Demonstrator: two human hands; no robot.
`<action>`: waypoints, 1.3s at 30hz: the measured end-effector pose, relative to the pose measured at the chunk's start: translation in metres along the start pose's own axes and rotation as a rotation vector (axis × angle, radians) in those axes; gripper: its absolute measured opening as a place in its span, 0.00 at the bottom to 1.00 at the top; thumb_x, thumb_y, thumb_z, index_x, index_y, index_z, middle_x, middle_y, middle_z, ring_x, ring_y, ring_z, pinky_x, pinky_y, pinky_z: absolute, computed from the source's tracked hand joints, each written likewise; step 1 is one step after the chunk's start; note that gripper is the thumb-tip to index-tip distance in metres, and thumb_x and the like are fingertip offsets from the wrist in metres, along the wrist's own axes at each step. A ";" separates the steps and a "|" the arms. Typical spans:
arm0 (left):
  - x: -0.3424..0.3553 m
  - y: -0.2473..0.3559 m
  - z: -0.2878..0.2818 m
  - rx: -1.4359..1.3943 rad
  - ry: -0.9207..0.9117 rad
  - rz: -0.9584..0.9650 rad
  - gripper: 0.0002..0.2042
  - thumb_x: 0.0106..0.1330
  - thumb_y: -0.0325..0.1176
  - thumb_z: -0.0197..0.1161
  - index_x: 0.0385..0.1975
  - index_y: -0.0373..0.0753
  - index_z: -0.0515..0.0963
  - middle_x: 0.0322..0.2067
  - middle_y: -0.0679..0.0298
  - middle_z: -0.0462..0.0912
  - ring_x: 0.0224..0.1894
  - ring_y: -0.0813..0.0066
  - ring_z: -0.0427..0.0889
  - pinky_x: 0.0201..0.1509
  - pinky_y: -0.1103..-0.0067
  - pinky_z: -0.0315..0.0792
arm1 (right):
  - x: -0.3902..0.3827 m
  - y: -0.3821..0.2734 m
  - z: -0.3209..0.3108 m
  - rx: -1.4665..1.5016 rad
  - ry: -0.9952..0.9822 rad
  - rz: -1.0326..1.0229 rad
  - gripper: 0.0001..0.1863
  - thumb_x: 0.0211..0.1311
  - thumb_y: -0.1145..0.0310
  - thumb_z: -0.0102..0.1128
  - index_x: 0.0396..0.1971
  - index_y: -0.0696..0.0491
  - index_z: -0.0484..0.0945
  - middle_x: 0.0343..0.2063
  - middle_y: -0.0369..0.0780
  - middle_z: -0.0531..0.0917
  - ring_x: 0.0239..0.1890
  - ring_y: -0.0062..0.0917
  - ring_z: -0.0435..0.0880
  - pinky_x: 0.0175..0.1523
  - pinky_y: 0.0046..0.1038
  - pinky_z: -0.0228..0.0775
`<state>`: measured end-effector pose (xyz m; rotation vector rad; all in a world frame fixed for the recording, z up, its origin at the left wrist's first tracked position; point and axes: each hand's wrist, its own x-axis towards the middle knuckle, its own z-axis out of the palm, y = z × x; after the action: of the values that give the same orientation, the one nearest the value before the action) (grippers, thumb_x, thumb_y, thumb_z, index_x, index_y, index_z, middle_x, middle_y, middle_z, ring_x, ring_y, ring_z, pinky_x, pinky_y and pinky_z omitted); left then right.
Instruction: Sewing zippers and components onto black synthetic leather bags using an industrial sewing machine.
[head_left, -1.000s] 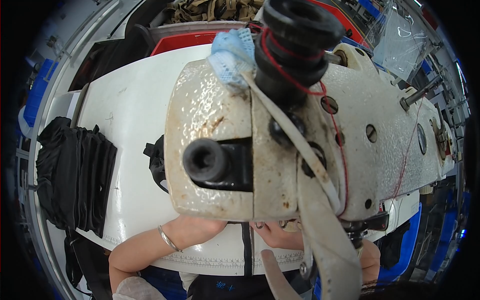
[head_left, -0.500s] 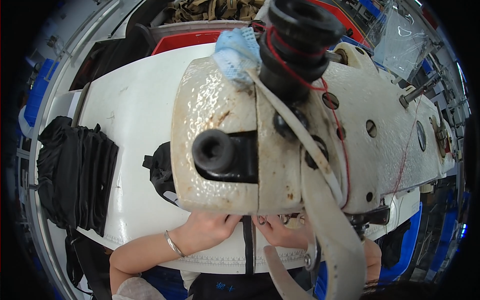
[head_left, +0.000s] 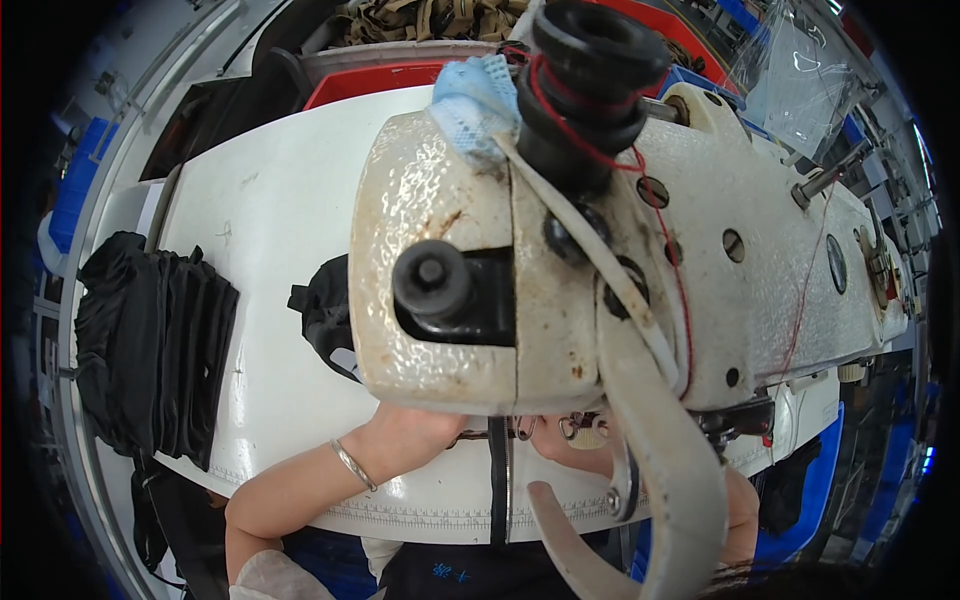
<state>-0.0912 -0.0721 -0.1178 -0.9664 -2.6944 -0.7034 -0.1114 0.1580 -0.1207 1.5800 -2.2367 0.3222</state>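
Observation:
A white sewing machine (head_left: 450,200) fills the middle of the view and hides its needle area. A black strip with a metallic, toothed-looking edge (head_left: 499,485), like a zipper tape, runs from beneath the machine head to the table's front edge. My left hand (head_left: 412,437), with a bangle at the wrist, reaches under the head to the left of this strip; its fingers are hidden. To the strip's right is my right hand (head_left: 568,444), partly covered by the machine and its lever. Whether either hand grips the strip cannot be seen. Black fabric (head_left: 328,315) sticks out past the head's left side.
A stack of folded black fabric pieces (head_left: 160,350) lies on the white table (head_left: 270,230) at the left. Red thread (head_left: 675,260) hangs along the machine. Behind are a red bin (head_left: 375,80) and brown pieces (head_left: 430,20). A curved lever (head_left: 690,490) hangs at the front right.
Both hands have gone a little farther under the machine head, and more of their fingers are hidden. The black fabric beyond the head has shifted slightly away. The view of the machine has moved slightly.

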 end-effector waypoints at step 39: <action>0.021 0.016 -0.064 0.127 -0.199 0.205 0.11 0.49 0.29 0.63 0.33 0.34 0.75 0.36 0.61 0.75 0.45 0.64 0.76 0.52 0.73 0.70 | 0.019 0.023 -0.008 0.075 -0.023 -0.229 0.13 0.47 0.70 0.60 0.34 0.58 0.83 0.30 0.38 0.82 0.30 0.24 0.80 0.40 0.25 0.73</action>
<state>-0.0957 -0.0818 -0.0500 -1.3169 -2.7103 -0.4099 -0.1374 0.1535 -0.1044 1.8661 -2.0545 0.3279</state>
